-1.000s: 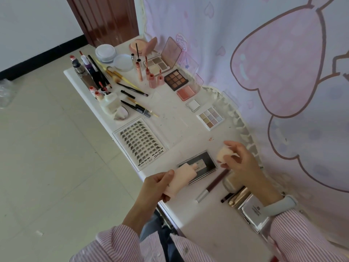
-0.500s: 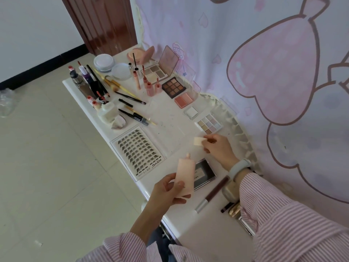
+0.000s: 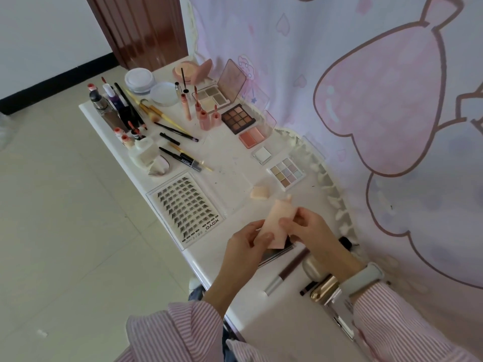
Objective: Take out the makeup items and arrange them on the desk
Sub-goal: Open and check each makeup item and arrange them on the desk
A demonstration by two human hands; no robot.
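Peach-coloured and soft-looking, the tube is being held above the desk near its front edge, tilted with its small cap end pointing away from the person. The left hand is gripping the tube's lower end, thumb curled across its face, and the right hand is pinching its right side between thumb and fingertips. Both are hanging over a dark flat case, mostly hidden beneath them. A small peach sponge is lying on the desk just beyond the tube, near the pale nine-pan palette toward the back edge. The lash tray is sitting along the left edge, just left of the hands. A brown-and-silver stick and a gold-capped item are lying near the right wrist, toward the desk's near right corner.
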